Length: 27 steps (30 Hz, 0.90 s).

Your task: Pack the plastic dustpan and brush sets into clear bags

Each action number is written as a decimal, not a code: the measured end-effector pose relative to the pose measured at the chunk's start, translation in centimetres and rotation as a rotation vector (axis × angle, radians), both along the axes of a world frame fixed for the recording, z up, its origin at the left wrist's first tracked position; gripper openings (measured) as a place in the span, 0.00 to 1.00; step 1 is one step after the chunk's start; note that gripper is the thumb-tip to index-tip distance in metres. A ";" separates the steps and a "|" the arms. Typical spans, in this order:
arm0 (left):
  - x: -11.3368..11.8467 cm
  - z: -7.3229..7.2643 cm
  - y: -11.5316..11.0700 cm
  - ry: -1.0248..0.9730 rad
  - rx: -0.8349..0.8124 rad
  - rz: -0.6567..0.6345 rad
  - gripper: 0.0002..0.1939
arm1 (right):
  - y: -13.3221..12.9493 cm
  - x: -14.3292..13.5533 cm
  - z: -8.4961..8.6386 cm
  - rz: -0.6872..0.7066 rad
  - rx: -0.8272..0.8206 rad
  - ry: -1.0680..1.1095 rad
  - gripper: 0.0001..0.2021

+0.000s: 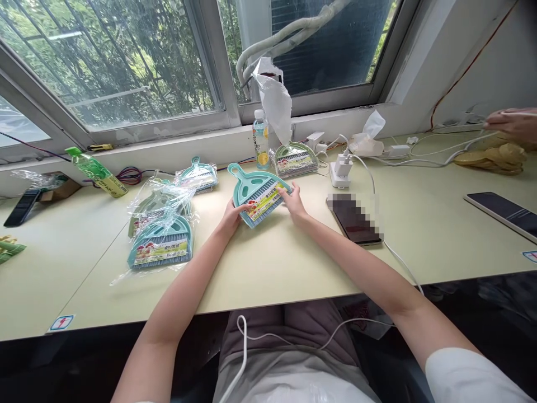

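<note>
A teal dustpan and brush set [262, 196] with a yellow-green label is held above the table in front of me. My left hand [234, 215] grips its lower left edge, the thumb over the label. At the right edge, my right hand [293, 202] pinches the set beside the label. Its handle points up and to the left. Left of my hands lie wrapped sets: a teal one [161, 243] in front, a green one [145, 215] partly hidden behind it, and another teal one [197, 174] farther back. A green set [296, 160] lies near the window.
A phone [354, 219] lies right of my hands, with a white charger [340, 172] behind it. Bottles [260, 140] [98, 174] stand or lean near the sill. White cables cross the table [268, 280] edge. Another person's hand [509, 123] is at the far right.
</note>
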<state>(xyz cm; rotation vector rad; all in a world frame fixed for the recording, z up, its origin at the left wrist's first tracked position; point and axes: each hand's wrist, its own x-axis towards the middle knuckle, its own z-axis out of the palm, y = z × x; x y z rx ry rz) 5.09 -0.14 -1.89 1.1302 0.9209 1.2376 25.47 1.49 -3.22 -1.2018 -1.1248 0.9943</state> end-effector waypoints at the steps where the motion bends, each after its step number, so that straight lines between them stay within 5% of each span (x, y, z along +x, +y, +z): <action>1: 0.0 0.1 -0.1 -0.005 -0.010 0.004 0.29 | -0.1 -0.4 0.0 0.083 -0.051 0.138 0.25; 4: 0.2 0.3 -0.3 -0.020 -0.036 0.013 0.29 | -0.7 -1.1 0.1 0.299 -0.130 0.372 0.18; 8: 0.2 0.4 -0.3 -0.030 -0.043 0.032 0.30 | -1.2 -1.2 0.2 0.428 -0.162 0.396 0.14; 27: 0.2 0.0 0.0 0.044 -0.011 0.000 0.32 | -1.2 -1.1 0.6 0.365 -0.191 0.370 0.07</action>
